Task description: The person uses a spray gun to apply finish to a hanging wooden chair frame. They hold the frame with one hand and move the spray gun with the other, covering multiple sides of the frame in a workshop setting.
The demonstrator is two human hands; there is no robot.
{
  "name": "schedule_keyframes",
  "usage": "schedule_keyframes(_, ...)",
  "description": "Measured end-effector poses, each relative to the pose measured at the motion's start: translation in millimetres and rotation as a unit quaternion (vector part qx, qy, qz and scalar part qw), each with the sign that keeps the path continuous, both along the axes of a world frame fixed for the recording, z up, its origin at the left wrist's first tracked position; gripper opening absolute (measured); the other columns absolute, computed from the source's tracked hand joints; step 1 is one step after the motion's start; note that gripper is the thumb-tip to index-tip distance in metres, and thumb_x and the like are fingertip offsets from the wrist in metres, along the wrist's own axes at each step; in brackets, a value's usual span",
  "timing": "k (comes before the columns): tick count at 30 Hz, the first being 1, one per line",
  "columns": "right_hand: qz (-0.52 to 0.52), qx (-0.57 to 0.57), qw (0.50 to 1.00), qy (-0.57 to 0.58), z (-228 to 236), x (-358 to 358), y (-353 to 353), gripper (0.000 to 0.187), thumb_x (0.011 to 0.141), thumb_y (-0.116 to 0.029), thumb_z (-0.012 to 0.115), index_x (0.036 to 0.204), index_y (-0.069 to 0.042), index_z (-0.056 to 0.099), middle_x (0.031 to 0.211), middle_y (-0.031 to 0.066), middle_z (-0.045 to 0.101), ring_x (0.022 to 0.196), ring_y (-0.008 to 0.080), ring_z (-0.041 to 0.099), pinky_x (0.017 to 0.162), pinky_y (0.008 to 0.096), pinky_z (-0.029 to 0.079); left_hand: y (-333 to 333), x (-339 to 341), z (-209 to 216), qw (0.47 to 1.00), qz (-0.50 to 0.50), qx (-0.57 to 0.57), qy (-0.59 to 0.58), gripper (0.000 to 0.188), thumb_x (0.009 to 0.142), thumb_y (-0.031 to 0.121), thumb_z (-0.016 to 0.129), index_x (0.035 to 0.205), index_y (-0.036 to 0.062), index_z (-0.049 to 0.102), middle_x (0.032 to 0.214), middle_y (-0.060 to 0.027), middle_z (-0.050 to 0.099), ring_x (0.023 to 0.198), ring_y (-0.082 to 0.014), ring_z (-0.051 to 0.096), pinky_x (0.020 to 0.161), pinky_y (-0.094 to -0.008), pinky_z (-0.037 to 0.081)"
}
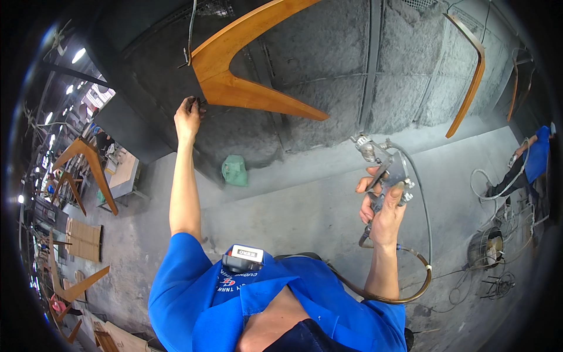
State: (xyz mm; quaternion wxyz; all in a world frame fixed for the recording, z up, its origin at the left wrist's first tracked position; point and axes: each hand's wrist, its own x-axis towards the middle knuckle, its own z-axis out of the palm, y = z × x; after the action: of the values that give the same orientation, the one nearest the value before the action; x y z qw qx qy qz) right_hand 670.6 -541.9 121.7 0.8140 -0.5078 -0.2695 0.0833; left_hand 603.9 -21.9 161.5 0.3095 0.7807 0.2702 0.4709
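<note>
My right hand [384, 214] is wrapped round the grip of a metal spray gun [396, 167], with its nozzle end up and to the left. A grey hose and a brown hose loop down from the gun past my right forearm. My left arm reaches up and forward. The left hand [188, 114] is closed, its darkened fingertips beside the lower left corner of an orange-brown, V-shaped wooden furniture part [226, 82]. Whether those fingers touch the wood or pinch something small, I cannot make out. The wooden part hangs in the air near a metal hook [186, 57].
More angled wooden parts hang at right [476, 70] and left [88, 161]. A dusty grey booth wall [316, 53] stands ahead, with a green bag [234, 170] at its foot. At far right, a person in blue [536, 154] works near coiled hoses and a round drum [485, 247].
</note>
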Motion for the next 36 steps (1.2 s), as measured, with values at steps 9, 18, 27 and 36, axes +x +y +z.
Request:
schedule_keyframes(9, -0.006, -0.099, 0.991, -0.087, 86, 35, -67, 0.104, 0.082, -0.088, 0.049, 0.122, 0.008, 0.058, 0.080, 0.0145, 0.069, 0.042, 0.0036, 0.038, 0.039, 0.0196, 0.029, -156, 18, 10, 0.953, -0.260, -0.153, -0.016, 0.029, 0.107, 0.015, 0.052, 0.124, -0.0066, 0.059, 0.087, -0.0089, 0.068, 0.066, -0.0102, 0.064, 0.054, -0.0249, 0.051)
schedule_keyframes(18, -0.145, -0.291, 0.914, -0.241, 243, 21, -103, 0.118, 0.070, -0.100, 0.038, 0.115, 0.006, 0.063, 0.067, 0.0096, 0.067, 0.036, 0.0015, 0.030, 0.034, 0.0175, 0.019, -237, 116, -6, 0.881, -0.411, -0.225, -0.060, 0.041, 0.108, 0.018, 0.052, 0.133, -0.0134, 0.055, 0.095, -0.0160, 0.073, 0.078, -0.0161, 0.072, 0.065, -0.0284, 0.058)
schedule_keyframes(27, -0.203, -0.400, 0.834, -0.320, 298, 4, -59, 0.103, 0.089, -0.088, 0.032, 0.124, 0.006, 0.057, 0.062, 0.0029, 0.058, 0.039, 0.0026, 0.031, 0.038, 0.0209, 0.023, -183, 190, -41, 0.890, -0.384, -0.234, -0.079, 0.046, 0.108, 0.019, 0.050, 0.140, -0.0147, 0.048, 0.102, -0.0170, 0.071, 0.086, -0.0186, 0.072, 0.073, -0.0298, 0.058)
schedule_keyframes(36, -0.253, -0.367, 0.796, -0.410, 354, 125, 37, 0.078, 0.100, -0.073, 0.033, 0.127, -0.007, 0.065, 0.078, -0.0058, 0.058, 0.041, 0.0009, 0.028, 0.037, 0.0202, 0.021, -130, 212, -66, 0.903, -0.348, -0.217, -0.124, 0.039, 0.106, 0.014, 0.052, 0.133, -0.0137, 0.056, 0.091, -0.0159, 0.074, 0.080, -0.0152, 0.072, 0.070, -0.0288, 0.058)
